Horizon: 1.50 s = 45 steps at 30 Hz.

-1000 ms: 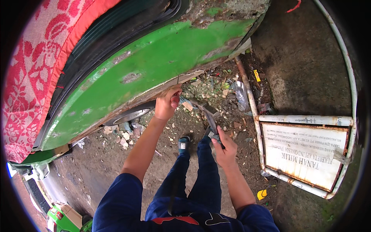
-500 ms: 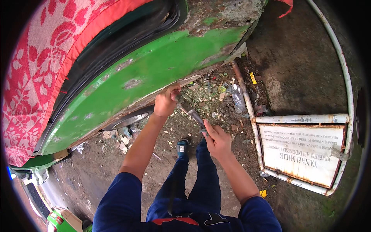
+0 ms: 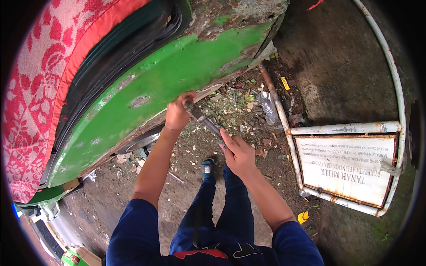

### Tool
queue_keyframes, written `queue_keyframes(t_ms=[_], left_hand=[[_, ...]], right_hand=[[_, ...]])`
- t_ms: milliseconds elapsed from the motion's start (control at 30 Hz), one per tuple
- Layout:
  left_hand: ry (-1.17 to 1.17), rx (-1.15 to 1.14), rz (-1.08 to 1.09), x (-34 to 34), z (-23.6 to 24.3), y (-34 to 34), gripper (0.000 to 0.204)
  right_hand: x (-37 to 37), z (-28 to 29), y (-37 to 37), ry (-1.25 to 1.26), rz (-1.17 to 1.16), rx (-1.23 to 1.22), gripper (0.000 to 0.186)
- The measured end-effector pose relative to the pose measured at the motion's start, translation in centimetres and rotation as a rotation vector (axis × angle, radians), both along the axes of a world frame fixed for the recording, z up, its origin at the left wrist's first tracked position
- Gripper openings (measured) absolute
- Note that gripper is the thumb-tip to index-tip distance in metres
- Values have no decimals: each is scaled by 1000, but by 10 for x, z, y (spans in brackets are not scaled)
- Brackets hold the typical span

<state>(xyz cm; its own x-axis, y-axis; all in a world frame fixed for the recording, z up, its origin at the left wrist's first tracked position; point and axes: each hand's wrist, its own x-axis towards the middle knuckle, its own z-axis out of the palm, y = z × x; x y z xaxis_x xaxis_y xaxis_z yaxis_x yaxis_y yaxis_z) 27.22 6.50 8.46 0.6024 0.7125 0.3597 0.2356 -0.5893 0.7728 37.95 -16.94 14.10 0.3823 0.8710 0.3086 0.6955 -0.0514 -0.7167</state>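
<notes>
My right hand (image 3: pixel 239 155) is closed around the dark handle of a hammer (image 3: pixel 207 123). Its metal head lies up against my left hand (image 3: pixel 176 113), near the thumb side. My left hand is closed at the lower edge of a green car body (image 3: pixel 177 73); whatever its fingers grip there is hidden behind the hand and hammer head. Around it the green paint is chipped, with bare grey patches and a worn, rusty area higher up.
A red and white floral cloth (image 3: pixel 42 84) drapes over the car on the left. At right stands a white metal frame (image 3: pixel 346 128) holding a rusty-edged sign (image 3: pixel 346 170). Paint flakes, a clear plastic bag (image 3: pixel 269 107) and other litter lie on the dirt ground.
The car and both hands have shifted slightly left in view. The hammer stays in my right hand, its head still against my left hand.
</notes>
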Motion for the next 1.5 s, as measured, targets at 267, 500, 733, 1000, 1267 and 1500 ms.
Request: queue_keyframes(t_ms=[267, 500, 733, 1000, 1267, 1500], left_hand=[[-72, -145, 178, -21, -13, -15, 15], [-139, -120, 149, -25, -22, -32, 13], [-93, 68, -39, -24, -35, -28, 25], [-5, 114, -93, 3, -19, -22, 30], [-1, 148, -101, 7, -19, -3, 23], [35, 51, -117, 17, -10, 4, 28]], right_hand=[[11, 16, -30, 207, -156, 104, 53], [10, -5, -60, 263, -248, -2, 49], [5, -11, -63, 302, -201, -4, 49], [4, 11, -56, 234, -121, -34, 51], [15, 12, -18, 148, -132, 46, 54], [14, 12, -6, 50, -72, -3, 58]])
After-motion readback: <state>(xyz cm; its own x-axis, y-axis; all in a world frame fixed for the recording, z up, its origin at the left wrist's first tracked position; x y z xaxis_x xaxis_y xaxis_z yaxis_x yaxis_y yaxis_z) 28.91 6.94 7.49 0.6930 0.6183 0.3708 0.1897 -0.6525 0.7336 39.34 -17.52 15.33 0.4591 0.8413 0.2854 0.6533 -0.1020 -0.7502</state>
